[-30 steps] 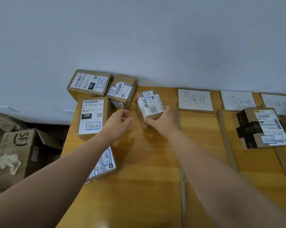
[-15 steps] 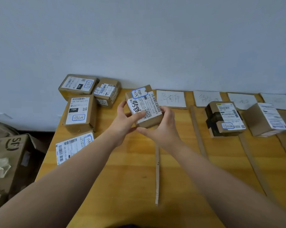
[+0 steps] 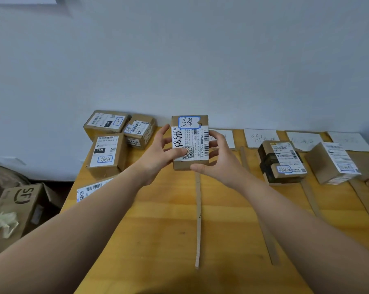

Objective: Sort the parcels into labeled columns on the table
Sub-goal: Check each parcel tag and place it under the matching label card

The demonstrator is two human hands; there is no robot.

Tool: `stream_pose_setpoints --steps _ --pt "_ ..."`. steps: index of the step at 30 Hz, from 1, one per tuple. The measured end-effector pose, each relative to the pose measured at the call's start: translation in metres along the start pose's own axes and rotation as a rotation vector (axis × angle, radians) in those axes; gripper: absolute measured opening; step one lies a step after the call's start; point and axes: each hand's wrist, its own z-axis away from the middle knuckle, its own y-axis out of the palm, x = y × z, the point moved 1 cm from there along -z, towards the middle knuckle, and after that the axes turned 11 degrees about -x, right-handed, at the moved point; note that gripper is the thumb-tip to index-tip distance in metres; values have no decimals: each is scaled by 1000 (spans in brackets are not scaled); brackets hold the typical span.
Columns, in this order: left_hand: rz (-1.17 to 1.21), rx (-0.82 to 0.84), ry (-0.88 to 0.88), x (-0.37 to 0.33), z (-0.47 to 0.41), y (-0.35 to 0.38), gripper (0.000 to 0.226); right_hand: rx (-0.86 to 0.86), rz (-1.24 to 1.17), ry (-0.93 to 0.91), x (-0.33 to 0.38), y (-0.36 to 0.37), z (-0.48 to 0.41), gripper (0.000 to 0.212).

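As the parcel (image 3: 190, 143) comes up off the table (image 3: 158, 230) and upright, the left hand (image 3: 156, 154) and right hand (image 3: 218, 164) each clasp one side. Reading its label (image 3: 189, 122) likely follows.

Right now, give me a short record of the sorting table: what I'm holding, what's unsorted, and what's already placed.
held: small cardboard parcel, up in both hands, label toward the camera
left hand: grips its left edge, thumb on the label
right hand: grips its lower right corner
pile: four unsorted parcels by the left edge of the table, one partly under the left arm
columns: label cards along the wall, cardboard strips dividing them
placed: black-taped parcel and white-labelled parcel, one column each
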Motion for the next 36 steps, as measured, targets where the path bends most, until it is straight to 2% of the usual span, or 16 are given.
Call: stream_pose_setpoints --steps 10,13,15,18,22,24,29,36 --pt "-26 -51 -65 11 5 -4 93 27 -2 9 -7 11 8 92" --pt "-32 -100 -119 17 4 2 86 26 71 -16 -9 16 10 90" --pt "-56 -142 -156 22 4 11 86 8 129 -9 -12 20 9 96" --pt "-97 -189 -166 29 6 27 88 5 149 62 -21 22 4 111" --pt "-184 -173 -170 37 3 42 87 -2 146 134 -37 16 5 100" --pt "-225 -134 -175 43 0 47 84 -42 178 167 -49 15 5 100" --pt "-387 -92 -145 60 -9 56 67 -63 286 311 -82 7 3 120" --pt "-538 -146 -172 71 -26 50 54 -128 524 450 -126 -10 -7 109"
